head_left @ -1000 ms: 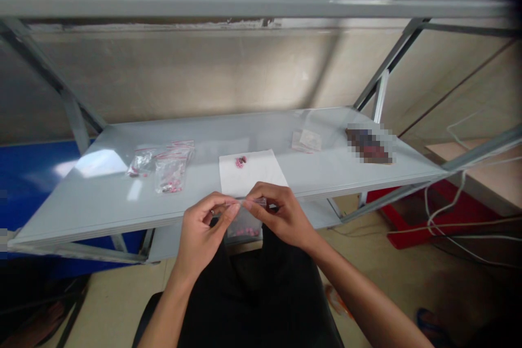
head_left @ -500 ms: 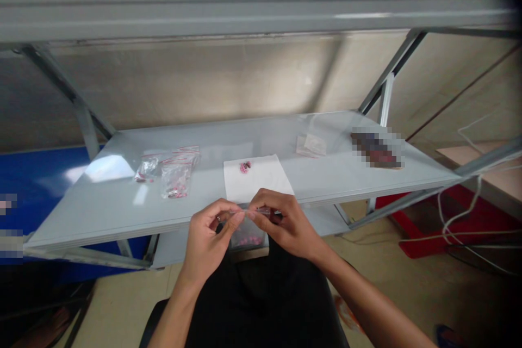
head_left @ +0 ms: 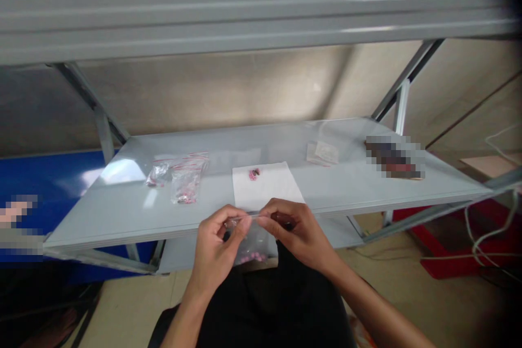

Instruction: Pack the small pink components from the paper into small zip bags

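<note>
Both hands pinch the top edge of a clear plastic zip bag with pink beads at its bottom. It hangs in front of the table's near edge, above my lap. My left hand grips the left part of the bag's top, thumb against fingers. My right hand holds the same edge close beside it. Just beyond my hands lies a white sheet of paper, with a small cluster of pink and dark beads on it.
Clear zip bags with pink pieces lie on the grey table at left. Flat clear bags and a blurred-out object lie at right. A shelf overhangs the table. Another person's hand shows at far left.
The view has shifted, so the table and its contents appear lower and further right. Both hands still pinch the bag's top edge, with little change in their grip.
</note>
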`<action>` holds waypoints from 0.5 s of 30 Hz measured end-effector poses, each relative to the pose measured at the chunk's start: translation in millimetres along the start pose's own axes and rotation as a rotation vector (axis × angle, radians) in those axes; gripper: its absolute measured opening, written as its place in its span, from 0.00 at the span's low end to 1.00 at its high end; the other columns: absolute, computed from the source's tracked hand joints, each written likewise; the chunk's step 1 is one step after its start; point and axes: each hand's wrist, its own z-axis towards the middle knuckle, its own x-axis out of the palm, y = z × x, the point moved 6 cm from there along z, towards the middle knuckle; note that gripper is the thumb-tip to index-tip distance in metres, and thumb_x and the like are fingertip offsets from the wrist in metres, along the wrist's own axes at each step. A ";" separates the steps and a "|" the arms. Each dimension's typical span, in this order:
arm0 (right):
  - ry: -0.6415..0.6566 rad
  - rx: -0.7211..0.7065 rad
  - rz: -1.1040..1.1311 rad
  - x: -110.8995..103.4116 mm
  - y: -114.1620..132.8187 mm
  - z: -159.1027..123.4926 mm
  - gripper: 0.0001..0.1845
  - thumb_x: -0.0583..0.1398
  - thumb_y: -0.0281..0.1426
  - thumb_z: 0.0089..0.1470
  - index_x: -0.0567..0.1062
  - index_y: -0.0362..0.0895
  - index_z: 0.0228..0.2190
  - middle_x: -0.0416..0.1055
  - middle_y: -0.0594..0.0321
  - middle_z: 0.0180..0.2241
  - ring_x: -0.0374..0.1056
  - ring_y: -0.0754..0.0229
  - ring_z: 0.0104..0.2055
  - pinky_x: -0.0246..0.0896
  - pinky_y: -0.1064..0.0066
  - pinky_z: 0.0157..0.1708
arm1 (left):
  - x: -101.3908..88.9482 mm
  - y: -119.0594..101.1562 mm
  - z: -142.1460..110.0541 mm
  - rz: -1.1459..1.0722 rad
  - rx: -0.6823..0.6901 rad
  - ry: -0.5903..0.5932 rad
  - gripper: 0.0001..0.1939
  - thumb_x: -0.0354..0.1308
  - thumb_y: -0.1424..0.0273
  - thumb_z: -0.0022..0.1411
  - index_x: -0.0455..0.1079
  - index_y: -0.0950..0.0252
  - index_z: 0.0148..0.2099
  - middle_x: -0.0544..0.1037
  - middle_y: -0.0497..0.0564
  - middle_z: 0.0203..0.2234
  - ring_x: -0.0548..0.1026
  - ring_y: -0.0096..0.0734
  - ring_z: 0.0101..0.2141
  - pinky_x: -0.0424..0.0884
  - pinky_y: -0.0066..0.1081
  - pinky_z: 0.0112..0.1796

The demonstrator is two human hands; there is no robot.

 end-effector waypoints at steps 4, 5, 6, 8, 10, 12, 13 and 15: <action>-0.006 0.007 0.035 0.8 -4.2 -0.8 0.12 0.63 0.38 0.62 0.78 0.43 0.30 0.70 0.64 0.27 0.63 0.64 0.28 0.55 0.72 0.26 | -1.3 0.5 -0.5 -0.027 -0.046 0.001 0.11 0.64 0.62 0.65 0.74 0.64 0.36 0.73 0.47 0.25 0.71 0.28 0.28 0.68 0.25 0.31; -0.001 -0.011 0.034 1.2 -2.7 -1.2 0.12 0.63 0.37 0.63 0.78 0.44 0.30 0.70 0.63 0.28 0.63 0.63 0.28 0.56 0.71 0.27 | 0.1 1.1 -0.6 -0.018 -0.053 0.022 0.11 0.64 0.62 0.65 0.75 0.64 0.36 0.74 0.47 0.26 0.71 0.28 0.27 0.67 0.25 0.30; 0.007 -0.031 0.030 1.6 -0.7 -1.6 0.11 0.62 0.36 0.63 0.78 0.44 0.30 0.70 0.63 0.28 0.63 0.63 0.29 0.56 0.71 0.28 | 1.5 1.7 -0.8 -0.006 -0.055 0.042 0.11 0.64 0.61 0.64 0.75 0.65 0.36 0.75 0.48 0.26 0.71 0.29 0.27 0.67 0.26 0.29; 0.017 -0.062 0.011 2.3 3.0 -2.3 0.12 0.61 0.35 0.64 0.77 0.44 0.29 0.69 0.64 0.27 0.63 0.63 0.29 0.56 0.70 0.29 | 3.4 2.3 -1.0 0.020 -0.050 0.066 0.11 0.64 0.61 0.64 0.76 0.65 0.35 0.76 0.49 0.27 0.71 0.30 0.27 0.67 0.26 0.29; 0.038 -0.079 -0.011 3.6 5.0 -2.8 0.12 0.61 0.35 0.64 0.76 0.44 0.29 0.69 0.64 0.27 0.63 0.63 0.29 0.56 0.70 0.29 | 3.7 1.2 -1.2 0.030 -0.029 0.061 0.11 0.64 0.62 0.65 0.75 0.64 0.34 0.77 0.49 0.27 0.72 0.31 0.28 0.67 0.26 0.30; 0.065 -0.078 -0.032 5.7 4.7 -3.3 0.11 0.60 0.35 0.65 0.76 0.45 0.31 0.69 0.64 0.28 0.62 0.63 0.29 0.55 0.70 0.28 | 4.2 -1.0 -1.7 0.041 -0.008 0.053 0.11 0.64 0.63 0.65 0.75 0.64 0.34 0.77 0.49 0.28 0.73 0.32 0.31 0.68 0.26 0.32; 0.072 -0.076 -0.046 6.6 4.2 -3.5 0.11 0.59 0.35 0.66 0.77 0.45 0.32 0.70 0.64 0.28 0.62 0.63 0.29 0.55 0.70 0.28 | 5.1 -2.2 -2.0 0.047 0.000 0.054 0.10 0.63 0.63 0.65 0.75 0.64 0.34 0.77 0.50 0.29 0.74 0.32 0.32 0.68 0.26 0.33; 0.074 -0.086 -0.083 7.7 4.2 -4.1 0.13 0.57 0.36 0.67 0.76 0.44 0.33 0.70 0.63 0.29 0.63 0.62 0.29 0.55 0.70 0.28 | 7.7 -4.5 -2.9 0.063 0.015 0.067 0.10 0.62 0.64 0.66 0.74 0.64 0.35 0.78 0.50 0.30 0.75 0.34 0.34 0.69 0.27 0.35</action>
